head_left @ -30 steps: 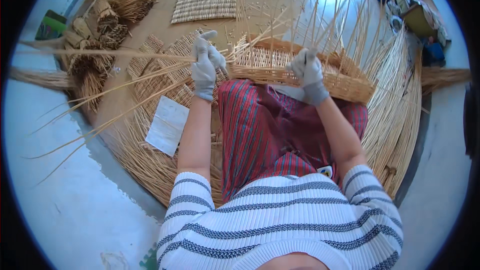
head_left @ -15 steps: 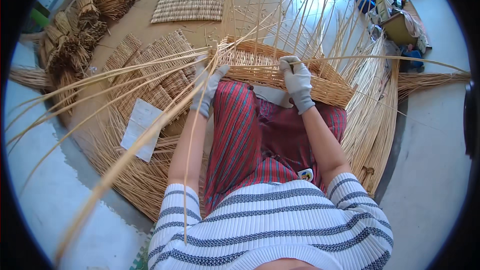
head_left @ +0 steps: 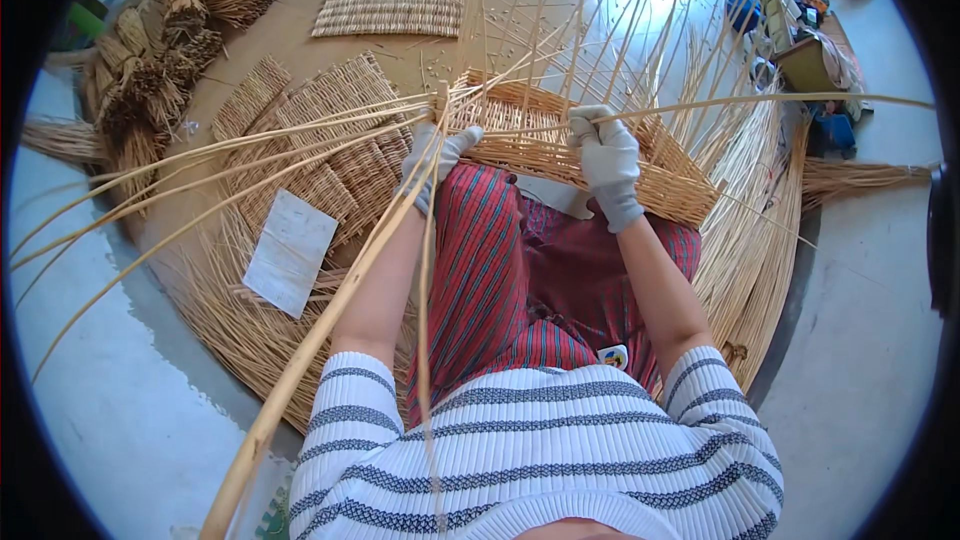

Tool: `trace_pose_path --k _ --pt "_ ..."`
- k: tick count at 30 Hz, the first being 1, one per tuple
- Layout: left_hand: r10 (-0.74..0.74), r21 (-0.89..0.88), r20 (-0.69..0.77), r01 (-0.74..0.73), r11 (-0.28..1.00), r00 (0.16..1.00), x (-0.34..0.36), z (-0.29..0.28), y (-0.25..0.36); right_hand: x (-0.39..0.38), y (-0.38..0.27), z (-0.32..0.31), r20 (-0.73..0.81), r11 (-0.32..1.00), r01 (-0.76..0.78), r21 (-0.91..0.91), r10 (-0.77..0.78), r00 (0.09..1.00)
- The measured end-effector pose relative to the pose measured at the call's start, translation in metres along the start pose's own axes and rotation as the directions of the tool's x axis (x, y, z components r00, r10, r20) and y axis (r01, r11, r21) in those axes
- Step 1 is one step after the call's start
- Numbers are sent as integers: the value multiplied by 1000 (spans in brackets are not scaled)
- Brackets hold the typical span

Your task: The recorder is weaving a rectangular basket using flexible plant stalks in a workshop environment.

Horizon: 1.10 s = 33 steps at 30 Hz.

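Observation:
A woven rattan basket point(head_left: 680, 190), with tall upright stakes, spans my striped skirt point(head_left: 470, 270). My left hand point(head_left: 442, 155), gloved in pale grey, grips its left corner, where several long loose canes point(head_left: 300, 155) cross and fan out leftward; some fingers are hidden behind them. A thicker cane point(head_left: 330, 320) slopes down from that corner past my left forearm. My right hand point(head_left: 605, 155), also gloved, is closed on a long thin strand point(head_left: 780, 96) at the basket's front rim; the strand runs far out to the right.
Woven panels point(head_left: 340, 130) and a pale sheet point(head_left: 290, 250) lie on my left. Another panel point(head_left: 390, 5) lies ahead. Reed bundles point(head_left: 175, 70) are piled upper left, long pale strands point(head_left: 745, 270) at right. Bags and mixed items point(head_left: 800, 60) crowd the upper right beside a concrete ledge point(head_left: 870, 360).
My left hand moved lower onto the corner, with canes now across it. A long strand in my right hand has swung out to the right, and the thick cane now slopes toward the lower left.

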<state>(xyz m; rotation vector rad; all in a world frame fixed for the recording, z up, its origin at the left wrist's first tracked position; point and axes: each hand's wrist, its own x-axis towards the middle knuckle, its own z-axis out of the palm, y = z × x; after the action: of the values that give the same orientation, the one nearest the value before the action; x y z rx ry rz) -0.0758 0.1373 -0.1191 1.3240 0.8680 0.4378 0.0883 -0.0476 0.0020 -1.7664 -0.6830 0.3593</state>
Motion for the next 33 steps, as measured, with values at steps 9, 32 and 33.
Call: trace_pose_path --k 9,32,33 --pt "111 -81 114 -102 992 987 -16 22 40 146 -61 59 448 637 742 -209 -611 652" --pt "3 -543 4 0 840 1000 -19 12 5 20 39 2 -225 669 153 727 21 974" --pt "96 -214 -243 -150 965 965 -41 25 18 22 47 -12 -216 667 132 733 44 975"
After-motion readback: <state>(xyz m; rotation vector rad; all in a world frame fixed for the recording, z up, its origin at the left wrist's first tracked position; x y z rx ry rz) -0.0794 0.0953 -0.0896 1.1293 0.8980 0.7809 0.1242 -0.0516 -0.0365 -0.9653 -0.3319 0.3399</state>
